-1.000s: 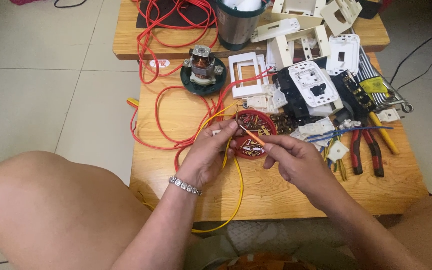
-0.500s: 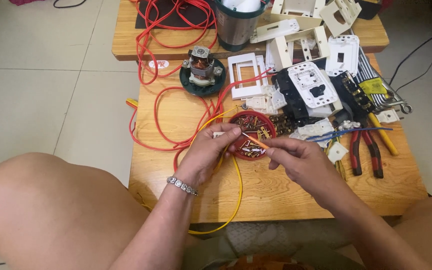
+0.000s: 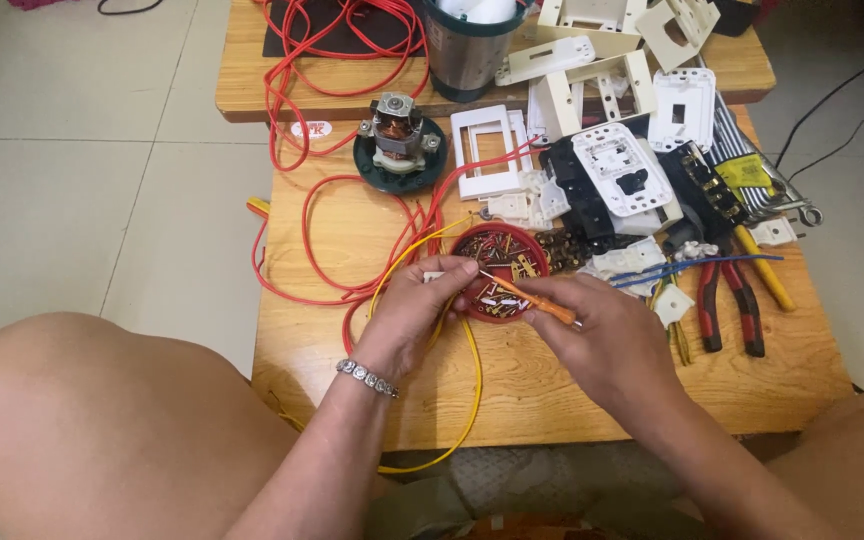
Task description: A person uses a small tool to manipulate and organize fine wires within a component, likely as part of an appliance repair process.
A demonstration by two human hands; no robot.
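Up-left, orange screwdriver, shaft slanting.

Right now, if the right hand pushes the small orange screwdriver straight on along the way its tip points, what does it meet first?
Probably the left hand. The right hand aims the orange screwdriver up-left over the red dish of screws, towards the left fingertips, which pinch a small white part. Depth is unclear.

The left hand is covering whatever small part its grip is pinching. Just beyond both grips, the pieces in the red dish are showing too small to tell apart. Far beyond the grips, the metal cup is running off the top edge.
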